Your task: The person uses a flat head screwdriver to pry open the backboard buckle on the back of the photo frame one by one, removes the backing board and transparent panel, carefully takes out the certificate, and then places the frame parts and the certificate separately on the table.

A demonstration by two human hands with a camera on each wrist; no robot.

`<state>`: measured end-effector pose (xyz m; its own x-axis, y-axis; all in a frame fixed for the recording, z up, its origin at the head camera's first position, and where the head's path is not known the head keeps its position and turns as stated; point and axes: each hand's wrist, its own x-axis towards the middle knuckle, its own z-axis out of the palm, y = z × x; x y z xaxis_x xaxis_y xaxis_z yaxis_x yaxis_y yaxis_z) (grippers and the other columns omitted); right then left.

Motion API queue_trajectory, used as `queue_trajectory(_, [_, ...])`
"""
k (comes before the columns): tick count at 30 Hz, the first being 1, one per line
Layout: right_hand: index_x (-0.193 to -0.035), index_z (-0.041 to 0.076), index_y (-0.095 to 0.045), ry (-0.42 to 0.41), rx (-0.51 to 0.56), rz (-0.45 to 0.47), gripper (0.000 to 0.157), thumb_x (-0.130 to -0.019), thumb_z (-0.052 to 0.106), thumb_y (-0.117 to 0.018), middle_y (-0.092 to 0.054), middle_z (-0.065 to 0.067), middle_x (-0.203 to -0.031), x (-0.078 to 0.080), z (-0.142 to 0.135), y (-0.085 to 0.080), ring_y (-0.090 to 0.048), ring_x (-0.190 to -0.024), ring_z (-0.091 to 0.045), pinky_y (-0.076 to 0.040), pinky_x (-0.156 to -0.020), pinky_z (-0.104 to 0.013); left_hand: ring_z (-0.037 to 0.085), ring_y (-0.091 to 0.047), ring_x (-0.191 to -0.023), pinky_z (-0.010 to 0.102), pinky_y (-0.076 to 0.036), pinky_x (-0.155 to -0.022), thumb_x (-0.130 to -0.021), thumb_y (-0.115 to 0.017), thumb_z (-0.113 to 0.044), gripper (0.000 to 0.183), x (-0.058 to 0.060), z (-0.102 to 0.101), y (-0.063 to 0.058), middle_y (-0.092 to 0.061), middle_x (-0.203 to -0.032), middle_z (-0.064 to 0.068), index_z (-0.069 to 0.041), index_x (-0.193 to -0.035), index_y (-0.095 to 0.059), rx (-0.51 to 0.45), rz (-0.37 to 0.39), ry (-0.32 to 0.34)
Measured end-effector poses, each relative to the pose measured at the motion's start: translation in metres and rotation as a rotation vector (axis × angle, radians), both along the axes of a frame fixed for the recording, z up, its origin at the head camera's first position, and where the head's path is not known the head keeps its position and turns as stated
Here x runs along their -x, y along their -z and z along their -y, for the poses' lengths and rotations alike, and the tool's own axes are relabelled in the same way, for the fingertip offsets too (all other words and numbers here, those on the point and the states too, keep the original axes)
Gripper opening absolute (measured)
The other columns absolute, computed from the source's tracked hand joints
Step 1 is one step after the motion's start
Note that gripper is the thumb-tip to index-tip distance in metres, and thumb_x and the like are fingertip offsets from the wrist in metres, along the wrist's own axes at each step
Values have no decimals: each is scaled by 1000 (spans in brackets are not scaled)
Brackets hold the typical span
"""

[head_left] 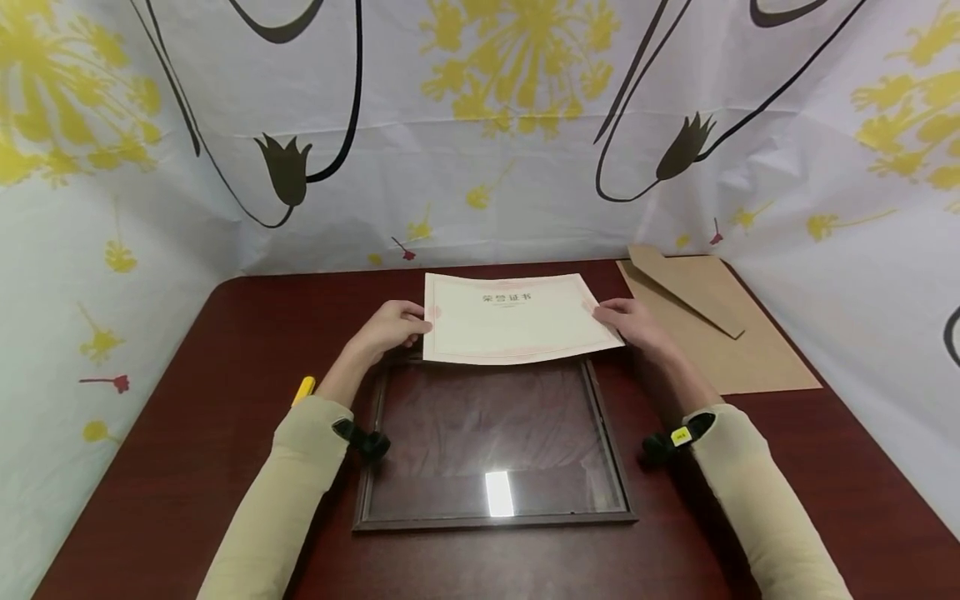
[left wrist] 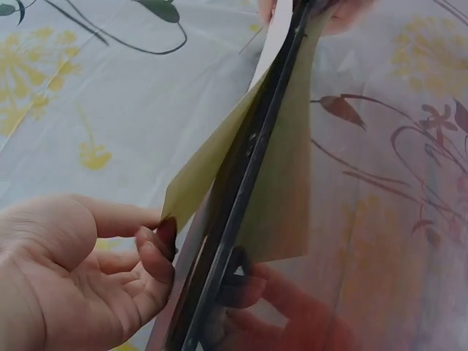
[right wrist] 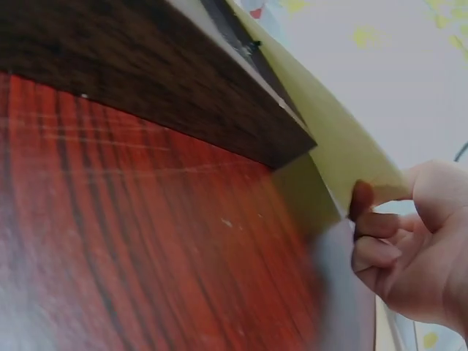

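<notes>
A cream certificate (head_left: 510, 329) with a pink border and dark printed characters is held up between both hands, over the far edge of a dark picture frame (head_left: 495, 523). My left hand (head_left: 393, 323) pinches its left edge between thumb and fingers. On the other side my right hand (head_left: 628, 321) pinches the right edge. The picture frame lies flat, and its glass (head_left: 480, 433) reflects a bright light. Seen from the left wrist, the sheet (left wrist: 212, 153) bows above the frame's edge, with its reflection in the glass. In the right wrist view the sheet (right wrist: 336, 139) passes close by the frame's corner (right wrist: 292, 146).
On the right of the dark red table (head_left: 187, 433) lies a brown paper envelope (head_left: 750, 333) with its flap raised. A yellow object (head_left: 303, 389) shows partly behind the left sleeve. Patterned white cloth (head_left: 480, 192) stands around the back and sides.
</notes>
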<state>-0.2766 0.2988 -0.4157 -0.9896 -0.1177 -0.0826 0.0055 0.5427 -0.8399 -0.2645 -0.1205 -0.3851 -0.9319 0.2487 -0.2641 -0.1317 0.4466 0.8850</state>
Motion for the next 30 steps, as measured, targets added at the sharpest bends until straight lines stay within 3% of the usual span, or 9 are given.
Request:
queue_trajectory(4, [-117, -17, -60, -30, 66, 66, 38, -100, 18, -57, -57, 0, -74, -4, -10, -1, -50, -62, -7, -42, -57, -21, 18, -54, -80, 29, -48, -75, -101, -61, -13, 42, 1, -9, 3, -62, -107, 14, 7, -138, -51, -16, -12, -36])
queue_trajectory(8, [-103, -14, -59, -58, 106, 148, 27, -101, 12, -54, -43, 5, -60, -8, -17, -4, -40, -53, -6, -35, -52, -22, 17, -57, -80, 29, -51, -76, -101, -59, -10, 40, 3, -20, 4, -63, -109, 16, 10, -135, -53, -46, -37, -61])
queue_trajectory(12, [-115, -16, -56, -33, 75, 160, 32, -103, 14, -52, -47, 4, -69, -9, -23, -7, -42, -60, -6, -37, -58, -23, 17, -57, -79, 29, -52, -76, -101, -58, -9, 41, 4, -30, 2, -63, -108, 15, 7, -139, -52, -73, -36, -53])
queue_trajectory(16, [-136, -20, -45, -3, 53, 121, 48, -104, 16, -51, -58, -14, -107, -10, -30, -9, -51, -85, -8, -42, -78, -25, 17, -56, -76, 29, -51, -73, -102, -59, -13, 51, 6, -35, -1, -62, -107, 14, -2, -150, -45, -61, -5, 21])
queue_trajectory(19, [-140, -21, -39, 9, 71, 97, 52, -105, 15, -50, -49, -27, -131, -12, -34, -9, -51, -98, -10, -42, -86, -23, 18, -55, -76, 29, -50, -71, -102, -60, -13, 57, 7, -39, -3, -63, -110, 14, -3, -153, -39, -37, 7, 68])
queue_trajectory(22, [-138, -21, -41, 47, 80, 63, 51, -103, 15, -53, -48, -29, -131, -11, -37, -7, -52, -93, -7, -44, -81, -18, 17, -56, -78, 28, -51, -73, -101, -61, -11, 56, 9, -43, -2, -65, -110, 16, 3, -151, -40, -34, 2, 62])
queue_trajectory(25, [-134, -20, -47, 98, 63, 19, 50, -101, 15, -57, -51, -26, -125, -11, -37, -6, -50, -87, -3, -43, -75, -14, 16, -58, -79, 28, -52, -75, -99, -62, -9, 49, 11, -48, 1, -66, -104, 15, 9, -143, -47, -45, -18, 17])
queue_trajectory(30, [-122, -18, -56, 133, 20, -47, 39, -98, 11, -63, -58, -14, -103, -13, -36, -7, -49, -78, -5, -44, -68, -19, 16, -57, -76, 28, -52, -73, -98, -63, -7, 35, 15, -58, 8, -64, -96, 12, 9, -129, -59, -27, -60, -52])
